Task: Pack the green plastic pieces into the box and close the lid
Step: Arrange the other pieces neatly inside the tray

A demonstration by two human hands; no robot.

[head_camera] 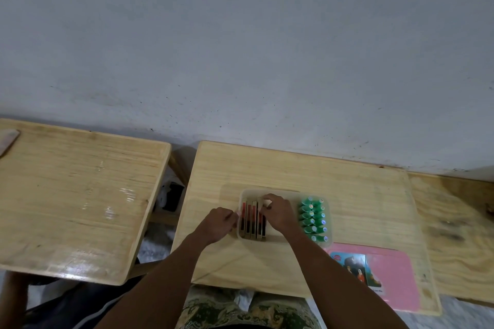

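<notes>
A translucent box (pixel 284 240) is seen on the middle wooden table (pixel 361 195). Green plastic pieces (pixel 313 219) are stacked in a column along its right side. Red-and-dark flat pieces (pixel 251 220) are stood on edge at its left. The left hand (pixel 217 224) is curled against the box's left wall; the right hand (pixel 278 212) is pinched on the rightmost flat piece. The pink lid (pixel 390 275) lies just beside the box.

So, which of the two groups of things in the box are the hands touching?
The red-and-tan flat boxes standing on edge in the clear box's left part; both hands touch them. The green pieces along the right side are untouched.
</notes>
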